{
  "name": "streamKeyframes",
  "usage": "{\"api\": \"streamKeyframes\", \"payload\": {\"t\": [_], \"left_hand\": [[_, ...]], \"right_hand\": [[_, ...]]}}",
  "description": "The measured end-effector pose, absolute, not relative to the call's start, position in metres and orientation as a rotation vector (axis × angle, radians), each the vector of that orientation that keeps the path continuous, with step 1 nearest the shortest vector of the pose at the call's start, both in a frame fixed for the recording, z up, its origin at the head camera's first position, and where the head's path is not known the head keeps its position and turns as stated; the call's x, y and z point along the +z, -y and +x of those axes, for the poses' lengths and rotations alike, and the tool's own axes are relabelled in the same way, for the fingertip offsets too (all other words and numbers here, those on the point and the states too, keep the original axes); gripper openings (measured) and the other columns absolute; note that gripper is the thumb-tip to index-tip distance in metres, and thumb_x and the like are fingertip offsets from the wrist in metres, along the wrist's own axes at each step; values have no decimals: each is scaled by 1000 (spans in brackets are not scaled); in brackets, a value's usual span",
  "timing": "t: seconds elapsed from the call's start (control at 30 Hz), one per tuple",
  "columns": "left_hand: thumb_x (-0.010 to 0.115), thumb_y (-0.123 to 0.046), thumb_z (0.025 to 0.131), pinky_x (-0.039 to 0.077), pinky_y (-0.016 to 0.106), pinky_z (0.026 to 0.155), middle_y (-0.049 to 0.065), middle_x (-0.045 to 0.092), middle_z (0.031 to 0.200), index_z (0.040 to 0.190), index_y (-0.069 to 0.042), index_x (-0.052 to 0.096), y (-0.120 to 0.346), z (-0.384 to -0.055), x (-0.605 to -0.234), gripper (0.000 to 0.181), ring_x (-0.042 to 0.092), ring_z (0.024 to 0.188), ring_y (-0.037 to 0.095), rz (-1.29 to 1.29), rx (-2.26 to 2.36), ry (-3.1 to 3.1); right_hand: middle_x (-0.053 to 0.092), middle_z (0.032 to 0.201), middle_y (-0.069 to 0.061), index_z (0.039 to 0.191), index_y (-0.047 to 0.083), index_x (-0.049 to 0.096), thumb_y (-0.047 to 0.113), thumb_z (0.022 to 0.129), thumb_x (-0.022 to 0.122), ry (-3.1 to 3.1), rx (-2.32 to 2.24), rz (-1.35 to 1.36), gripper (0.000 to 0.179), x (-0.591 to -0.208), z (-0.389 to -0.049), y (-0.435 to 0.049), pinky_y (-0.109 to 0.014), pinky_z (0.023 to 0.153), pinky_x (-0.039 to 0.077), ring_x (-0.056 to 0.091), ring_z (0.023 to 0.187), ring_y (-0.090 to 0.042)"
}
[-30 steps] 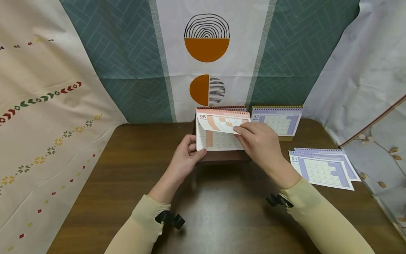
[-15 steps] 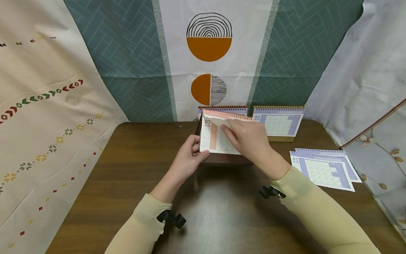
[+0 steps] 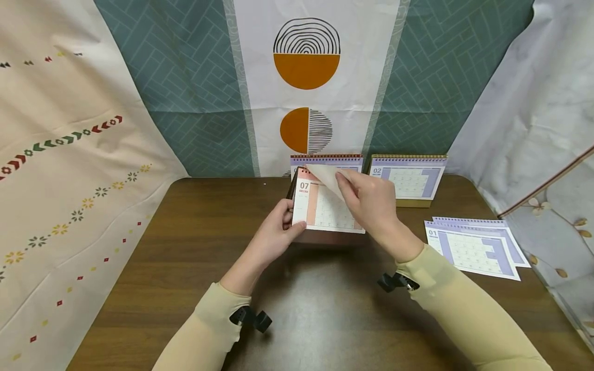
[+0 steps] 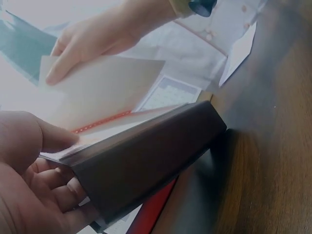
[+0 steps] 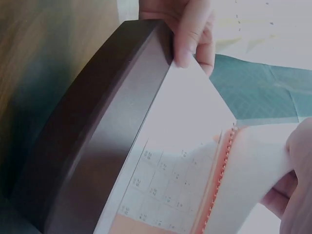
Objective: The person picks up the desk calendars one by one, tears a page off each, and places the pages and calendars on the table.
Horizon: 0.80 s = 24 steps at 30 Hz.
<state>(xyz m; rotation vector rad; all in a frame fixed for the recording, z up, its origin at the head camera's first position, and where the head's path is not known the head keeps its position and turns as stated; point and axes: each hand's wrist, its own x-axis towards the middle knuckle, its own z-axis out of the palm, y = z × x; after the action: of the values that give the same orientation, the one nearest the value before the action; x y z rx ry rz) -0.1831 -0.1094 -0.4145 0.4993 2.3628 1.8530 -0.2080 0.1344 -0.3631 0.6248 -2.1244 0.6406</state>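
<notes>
A desk calendar [image 3: 330, 211] with a dark brown stand [image 4: 146, 161] is tilted back above the table, its pink-headed 07 page facing up. My left hand [image 3: 273, 232] grips its lower left corner, thumb on the page and fingers behind the stand. My right hand [image 3: 371, 201] pinches a lifted page [image 4: 107, 83] whose blank back faces me. That page is swung up and curled over the calendar's top edge. In the right wrist view it meets the calendar along a pink strip with a row of small holes [image 5: 222, 170].
Behind the held calendar stands a purple calendar [image 3: 325, 161] with a red-brown spiral. Another purple calendar [image 3: 406, 180], marked 02, stands to its right on a tan base. Loose purple calendar pages [image 3: 473, 250] lie at the table's right side. Patterned cloths [image 3: 199, 129] hang around the table.
My right hand has raised the 06 page from its lower edge and folded it up over the top, uncovering the 07 page. The held calendar has tipped and dropped slightly; my left hand keeps its grip.
</notes>
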Motion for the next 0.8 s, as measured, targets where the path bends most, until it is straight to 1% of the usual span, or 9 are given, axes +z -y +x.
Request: {"api": "streamKeyframes", "payload": {"t": [0.07, 0.13, 0.2, 0.33, 0.47, 0.57, 0.67, 0.7, 0.8], "left_hand": [[70, -6, 109, 55, 30, 84, 15, 78, 124, 134, -2, 56, 110, -183, -414, 30, 71, 102, 22, 480, 1825, -2415], [71, -15, 110, 54, 32, 83, 11, 80, 116, 130, -4, 60, 110, -183, -413, 25, 71, 97, 21, 445, 1785, -2505], [71, -20, 110, 52, 35, 79, 7, 81, 106, 123, -6, 65, 111, -184, -413, 19, 70, 90, 20, 416, 1738, -2611], [71, -21, 110, 48, 38, 73, 0, 79, 87, 111, -8, 71, 112, -185, -413, 13, 66, 79, 20, 389, 1663, -2805], [73, -26, 108, 44, 41, 68, -4, 71, 76, 107, -12, 76, 113, -184, -412, 14, 61, 72, 21, 380, 1518, -3010], [76, -27, 106, 45, 46, 76, -1, 69, 79, 106, -13, 81, 114, -182, -410, 15, 61, 77, 24, 404, 1403, -3146], [79, -25, 104, 48, 47, 82, 2, 72, 87, 107, -10, 83, 116, -182, -409, 16, 64, 83, 26, 414, 1384, -3168], [79, -24, 104, 48, 46, 83, 3, 73, 88, 107, -9, 83, 116, -182, -409, 16, 64, 84, 26, 408, 1394, -3152], [78, -22, 105, 48, 41, 72, 2, 74, 84, 108, -8, 82, 117, -182, -408, 15, 63, 78, 24, 390, 1463, -3069]], "right_hand": [[58, 58, -5, 91, 5, 77, 17, 107, 73, 2107, 655, 615, 21, -364, -207, -132, -36, 46, 25, 45, 49, -21], [51, 56, -3, 85, 6, 72, 17, 107, 71, 2088, 666, 618, 25, -365, -207, -130, -36, 46, 24, 42, 50, -21], [50, 56, -2, 82, 7, 70, 16, 107, 71, 2070, 674, 634, 27, -366, -205, -127, -37, 46, 24, 42, 49, -20], [66, 65, -6, 89, 5, 76, 14, 106, 72, 2054, 675, 679, 19, -368, -202, -123, -36, 45, 28, 50, 50, -20], [76, 77, -11, 97, 3, 80, 14, 105, 73, 2056, 679, 692, 15, -368, -199, -121, -36, 45, 31, 56, 53, -21], [78, 80, -12, 97, 2, 81, 13, 105, 73, 2053, 687, 682, 16, -367, -198, -120, -36, 44, 33, 60, 54, -21], [76, 76, -12, 91, 1, 79, 13, 105, 74, 2051, 709, 667, 19, -366, -197, -120, -35, 45, 32, 57, 52, -20], [76, 74, -12, 88, 1, 77, 13, 104, 74, 2051, 715, 663, 20, -366, -197, -120, -34, 45, 31, 55, 52, -20], [70, 67, -11, 81, 2, 73, 14, 104, 75, 2048, 726, 652, 26, -365, -196, -120, -32, 45, 27, 48, 50, -18]]}}
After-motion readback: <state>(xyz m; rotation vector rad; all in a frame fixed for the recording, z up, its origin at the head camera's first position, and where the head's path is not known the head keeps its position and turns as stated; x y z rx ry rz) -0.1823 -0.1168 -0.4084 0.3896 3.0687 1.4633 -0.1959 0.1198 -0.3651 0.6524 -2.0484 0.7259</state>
